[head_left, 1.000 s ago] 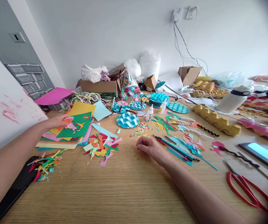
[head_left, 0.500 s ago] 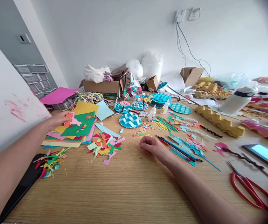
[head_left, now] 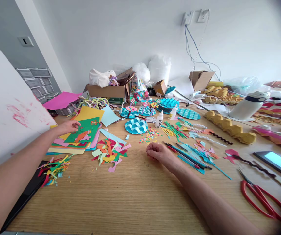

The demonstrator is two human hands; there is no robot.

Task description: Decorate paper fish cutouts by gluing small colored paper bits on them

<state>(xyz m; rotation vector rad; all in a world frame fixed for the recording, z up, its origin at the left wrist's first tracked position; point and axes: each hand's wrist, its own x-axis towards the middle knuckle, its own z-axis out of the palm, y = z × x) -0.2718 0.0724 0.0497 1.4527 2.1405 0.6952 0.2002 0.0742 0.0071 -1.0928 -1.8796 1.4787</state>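
Head cam, only view: our left hand [head_left: 70, 126] is over the upper L part of the green sheet [head_left: 88, 124], palm down, fingers part-bent & a bit apart; can't tell if fingertips touch the paper. Just below/R of it, an orange cutout [head_left: 81, 136] w/ a pink cutout [head_left: 86, 138] overlapping it, both flat on the green sheet; small orange-red figure [head_left: 94, 122] near that sheet's top R corner. Green sheet tops the paper stack [head_left: 68, 149], L side of counter [head_left: 130, 199]; yellow sheet [head_left: 91, 113] sticks out behind. Our right hand [head_left: 158, 152] rests on the counter, fingers curled in loosely; can't tell if thumb & fingertips press together. Brushes [head_left: 188, 156] lie just R of it, confetti dots [head_left: 150, 133] just behind. Btwn the two hands: scrap pile [head_left: 109, 153], w/ wavy blue disc [head_left: 136, 126] farther back, approx center. Thin paper strips [head_left: 54, 169] sit nearer us at L, partly over a black item [head_left: 25, 199]. 2 glue bottles, front one [head_left: 159, 120] & rear one [head_left: 173, 112], upright behind the confetti. Red-handled scissors [head_left: 259, 195] at R near edge, blades pointing away from us.
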